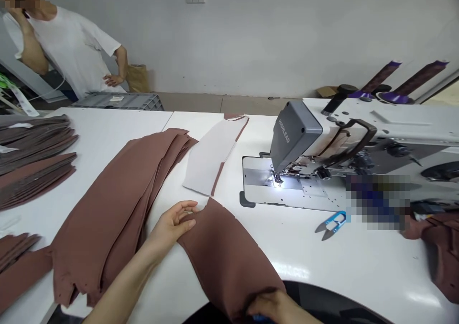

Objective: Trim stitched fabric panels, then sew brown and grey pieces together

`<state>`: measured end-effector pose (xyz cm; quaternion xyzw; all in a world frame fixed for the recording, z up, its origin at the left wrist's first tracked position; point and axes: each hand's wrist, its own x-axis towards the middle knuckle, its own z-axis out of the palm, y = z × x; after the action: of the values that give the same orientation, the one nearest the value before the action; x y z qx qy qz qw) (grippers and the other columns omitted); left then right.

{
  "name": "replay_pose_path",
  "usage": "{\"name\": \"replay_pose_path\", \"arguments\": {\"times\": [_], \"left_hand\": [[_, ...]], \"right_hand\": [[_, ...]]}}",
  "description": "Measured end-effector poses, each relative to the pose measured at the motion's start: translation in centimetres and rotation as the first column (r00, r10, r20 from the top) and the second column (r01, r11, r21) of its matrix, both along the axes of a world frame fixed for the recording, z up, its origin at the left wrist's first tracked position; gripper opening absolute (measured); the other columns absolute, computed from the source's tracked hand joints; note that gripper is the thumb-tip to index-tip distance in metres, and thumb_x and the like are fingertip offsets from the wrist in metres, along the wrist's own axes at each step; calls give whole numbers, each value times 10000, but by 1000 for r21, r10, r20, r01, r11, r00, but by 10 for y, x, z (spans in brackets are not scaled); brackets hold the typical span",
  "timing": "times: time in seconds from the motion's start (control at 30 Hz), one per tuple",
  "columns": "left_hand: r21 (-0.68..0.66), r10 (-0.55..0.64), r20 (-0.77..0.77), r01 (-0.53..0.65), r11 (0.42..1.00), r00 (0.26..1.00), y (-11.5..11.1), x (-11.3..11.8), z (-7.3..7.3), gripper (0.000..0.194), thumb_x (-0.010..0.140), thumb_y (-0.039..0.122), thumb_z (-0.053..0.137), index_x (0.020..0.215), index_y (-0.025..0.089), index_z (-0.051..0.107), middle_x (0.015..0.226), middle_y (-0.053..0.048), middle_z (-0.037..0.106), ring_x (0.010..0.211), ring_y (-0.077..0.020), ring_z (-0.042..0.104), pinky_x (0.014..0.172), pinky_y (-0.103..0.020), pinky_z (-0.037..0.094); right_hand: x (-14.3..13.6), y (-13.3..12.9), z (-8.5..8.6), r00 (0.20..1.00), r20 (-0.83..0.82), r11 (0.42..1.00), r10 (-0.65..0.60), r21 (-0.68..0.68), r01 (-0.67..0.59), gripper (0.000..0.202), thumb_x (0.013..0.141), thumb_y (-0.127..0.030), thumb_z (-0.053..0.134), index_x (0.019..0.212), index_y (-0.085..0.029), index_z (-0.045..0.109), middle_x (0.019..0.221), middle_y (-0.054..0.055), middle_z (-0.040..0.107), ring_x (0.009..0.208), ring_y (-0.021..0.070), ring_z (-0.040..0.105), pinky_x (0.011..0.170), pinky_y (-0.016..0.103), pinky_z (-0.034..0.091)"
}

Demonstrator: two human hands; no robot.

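A brown fabric panel [225, 250] stretches between my two hands, over the front of the white table. My left hand [179, 221] pinches its upper left corner between thumb and fingers. At the panel's lower end, my right hand [272, 307] grips the edge, with the fingers partly hidden by cloth. A bit of blue shows beneath that hand; I cannot make out what it is. Just beyond the panel lies a pale piece [213, 156] with brown edging. Left of my left hand is a stack of brown panels [114, 195].
A sewing machine [297, 132], its needle area lit, stands on the right. Blue thread snips [335, 223] lie before it. More fabric stacks [32, 171] sit at far left, and bunched brown cloth [442, 252] at far right. A person [71, 46] stands behind a grey crate [118, 101].
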<state>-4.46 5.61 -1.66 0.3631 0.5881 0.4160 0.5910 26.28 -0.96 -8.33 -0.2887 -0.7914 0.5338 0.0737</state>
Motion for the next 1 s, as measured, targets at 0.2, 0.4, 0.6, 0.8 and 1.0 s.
{"name": "replay_pose_path", "arguments": {"times": [0.2, 0.4, 0.6, 0.8, 1.0], "left_hand": [[0, 116, 105, -117, 993, 988, -20, 21, 14, 489, 672, 303, 769, 1101, 200, 558, 931, -41, 661, 830, -164, 630, 690, -240, 513], [20, 202, 169, -208, 978, 965, -36, 39, 28, 492, 664, 275, 777, 1094, 202, 550, 781, 7, 629, 615, -94, 563, 501, -157, 419], [-23, 219, 262, -221, 975, 940, -37, 46, 35, 475, 653, 249, 783, 1071, 193, 564, 765, 10, 634, 633, -84, 569, 545, -147, 433], [-49, 239, 281, -235, 971, 929, -36, 49, 36, 479, 643, 232, 785, 1065, 195, 561, 802, -4, 655, 661, -109, 610, 549, -161, 454], [-16, 180, 255, -182, 983, 950, -38, 41, 26, 468, 672, 264, 773, 1080, 213, 547, 819, 0, 654, 687, -112, 609, 601, -179, 483]], "right_hand": [[-16, 28, 64, 925, -58, 914, -375, 147, 379, 310, 933, -415, 462, 1138, -225, 596, 1050, 76, 664, 926, 203, 627, 823, 301, 483], [-67, 50, 63, 876, -246, 756, -415, 442, 483, 284, 948, -361, 462, 1134, -165, 548, 899, 88, 655, 741, 188, 613, 644, 292, 494], [-83, 60, 62, 884, -286, 692, -370, 550, 468, 290, 960, -370, 452, 1131, -149, 526, 878, 88, 646, 731, 182, 606, 616, 284, 489], [-85, 59, 66, 899, -299, 553, -320, 711, 434, 260, 960, -325, 462, 1113, -120, 511, 788, 70, 627, 622, 162, 565, 534, 265, 450], [-88, 59, 63, 905, -289, 455, -313, 790, 410, 264, 945, -268, 497, 1133, -82, 505, 820, 99, 644, 645, 171, 580, 549, 275, 461]]}}
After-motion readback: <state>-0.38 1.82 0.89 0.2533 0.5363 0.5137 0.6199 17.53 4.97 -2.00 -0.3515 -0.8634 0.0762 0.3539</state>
